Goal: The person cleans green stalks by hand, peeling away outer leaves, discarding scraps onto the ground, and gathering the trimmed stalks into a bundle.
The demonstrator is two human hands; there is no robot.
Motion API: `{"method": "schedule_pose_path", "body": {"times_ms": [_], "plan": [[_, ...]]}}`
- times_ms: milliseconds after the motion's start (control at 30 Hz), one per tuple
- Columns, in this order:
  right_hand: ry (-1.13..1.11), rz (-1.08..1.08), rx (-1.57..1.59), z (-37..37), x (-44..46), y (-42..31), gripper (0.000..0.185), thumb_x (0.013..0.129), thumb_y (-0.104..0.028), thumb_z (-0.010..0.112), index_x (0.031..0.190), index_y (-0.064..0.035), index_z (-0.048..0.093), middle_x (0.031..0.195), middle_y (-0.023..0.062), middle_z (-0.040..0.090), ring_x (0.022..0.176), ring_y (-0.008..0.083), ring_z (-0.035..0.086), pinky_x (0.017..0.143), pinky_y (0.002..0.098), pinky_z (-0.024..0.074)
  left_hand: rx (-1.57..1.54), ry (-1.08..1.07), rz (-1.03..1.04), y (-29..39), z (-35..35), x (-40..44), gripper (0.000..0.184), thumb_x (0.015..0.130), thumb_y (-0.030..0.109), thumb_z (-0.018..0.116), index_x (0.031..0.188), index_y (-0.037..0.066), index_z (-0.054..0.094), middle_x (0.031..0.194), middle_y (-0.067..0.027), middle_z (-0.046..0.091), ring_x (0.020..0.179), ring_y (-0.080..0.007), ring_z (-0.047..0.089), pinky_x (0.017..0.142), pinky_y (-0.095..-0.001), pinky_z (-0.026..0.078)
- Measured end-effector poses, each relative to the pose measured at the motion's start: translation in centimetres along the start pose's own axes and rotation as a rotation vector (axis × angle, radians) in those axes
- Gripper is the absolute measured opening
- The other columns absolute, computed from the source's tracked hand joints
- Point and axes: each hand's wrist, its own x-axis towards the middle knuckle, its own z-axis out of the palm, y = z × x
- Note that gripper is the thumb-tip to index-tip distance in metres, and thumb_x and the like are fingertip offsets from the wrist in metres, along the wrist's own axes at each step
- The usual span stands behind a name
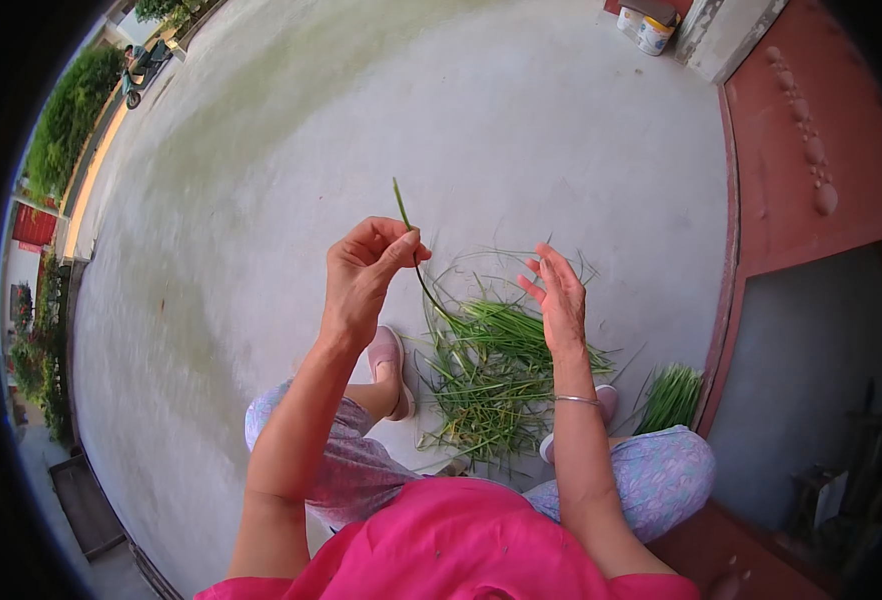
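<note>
My left hand is raised in front of me, its thumb and fingers pinched on a thin green chive stalk. One end of the stalk points up above the fingertips, and the rest hangs down toward the heap. My right hand, with a silver bangle at the wrist, is held up over the heap's right side. Its fingers are apart and nothing is in them. Below both hands a loose heap of long green chives lies on the ground between my feet. A neater chive bundle lies to the right.
Grey concrete ground spreads ahead and left. A red door panel with a raised edge is on the right. White containers stand at the top right, a scooter far off at the top left. My pink shoe is left of the heap.
</note>
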Motion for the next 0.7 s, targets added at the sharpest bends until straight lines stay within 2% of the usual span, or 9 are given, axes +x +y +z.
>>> {"method": "schedule_pose_path", "body": {"times_ms": [100,200,233,333,367,500,533,600,700], "plan": [[-0.311,-0.045,-0.018,2.5,-0.8,-2.8,0.049,0.094,-0.035,0.054,0.129,-0.0007,0.050,0.134,0.0109,0.047,0.124,0.0214,0.043,0.099,0.0404,0.0426,0.295,-0.180,-0.040,-1.4,1.2,-0.8,0.011,0.086,0.010,0.065,0.087,0.000,0.062,0.078,-0.0034,0.064,0.075,-0.0106,0.060,0.073,-0.0252,0.048],[-0.582,-0.096,0.007,5.6,-1.8,-4.3,0.044,0.095,-0.030,0.054,0.125,0.0019,0.053,0.134,0.0102,0.048,0.125,0.0177,0.042,0.101,0.0360,0.0408,0.549,-0.282,0.045,-2.1,2.3,-1.5,0.012,0.084,0.007,0.065,0.090,-0.003,0.062,0.078,-0.0054,0.066,0.074,-0.0115,0.062,0.070,-0.0265,0.049],[-0.583,-0.112,0.015,6.3,-2.1,-4.3,0.040,0.095,-0.026,0.053,0.123,0.0036,0.055,0.129,0.0102,0.053,0.121,0.0172,0.047,0.099,0.0343,0.0422,0.565,-0.282,0.070,-2.3,2.5,-1.6,0.012,0.084,0.006,0.064,0.091,-0.003,0.062,0.079,-0.0062,0.066,0.074,-0.0126,0.062,0.070,-0.0272,0.049],[-0.487,-0.086,0.009,6.7,-1.9,-3.3,0.037,0.096,-0.023,0.052,0.121,0.0044,0.056,0.120,0.0110,0.059,0.113,0.0194,0.055,0.097,0.0333,0.0444,0.614,-0.302,0.110,-2.9,2.6,-1.8,0.012,0.083,0.004,0.063,0.092,-0.004,0.062,0.080,-0.0086,0.067,0.076,-0.0158,0.064,0.070,-0.0291,0.050],[-0.390,-0.035,0.131,6.7,-2.0,-3.1,0.034,0.098,-0.021,0.049,0.118,0.0044,0.057,0.112,0.0128,0.063,0.104,0.0213,0.060,0.094,0.0352,0.0479,0.631,-0.324,0.097,-3.1,2.5,-1.8,0.012,0.083,0.004,0.063,0.092,-0.004,0.061,0.080,-0.0094,0.067,0.076,-0.0169,0.065,0.071,-0.0296,0.051],[-0.176,0.066,0.369,4.4,-0.5,-1.9,0.032,0.098,-0.022,0.047,0.113,0.0044,0.058,0.107,0.0156,0.063,0.095,0.0199,0.063,0.091,0.0409,0.0525,0.724,-0.404,0.071,-3.3,2.1,-1.8,0.013,0.082,0.003,0.062,0.093,-0.004,0.061,0.081,-0.0119,0.066,0.077,-0.0188,0.066,0.072,-0.0308,0.051],[-0.096,0.070,0.409,3.9,0.0,-1.7,0.033,0.098,-0.024,0.047,0.114,0.0030,0.057,0.102,0.0128,0.064,0.080,0.0139,0.060,0.076,0.0329,0.0545,0.729,-0.409,0.080,-3.5,2.0,-1.8,0.013,0.082,0.003,0.062,0.093,-0.004,0.061,0.081,-0.0123,0.066,0.077,-0.0190,0.066,0.072,-0.0309,0.051],[-0.176,0.103,0.546,-0.2,1.7,0.2,0.032,0.099,-0.025,0.047,0.114,0.0000,0.058,0.100,0.0095,0.064,0.066,0.0092,0.052,0.060,0.0250,0.0462,0.741,-0.421,0.095,-3.9,1.8,-2.0,0.013,0.082,0.004,0.062,0.093,-0.003,0.061,0.081,-0.0132,0.066,0.076,-0.0193,0.066,0.073,-0.0309,0.052],[0.059,0.142,0.131,-2.8,2.2,1.8,0.029,0.097,-0.026,0.050,0.106,-0.0016,0.064,0.090,0.0038,0.065,0.057,0.0079,0.043,0.051,0.0250,0.0361,0.755,-0.396,0.102,-2.9,1.8,-1.9,0.013,0.083,0.005,0.063,0.093,-0.003,0.062,0.081,-0.0124,0.067,0.076,-0.0189,0.065,0.073,-0.0306,0.051]]}}
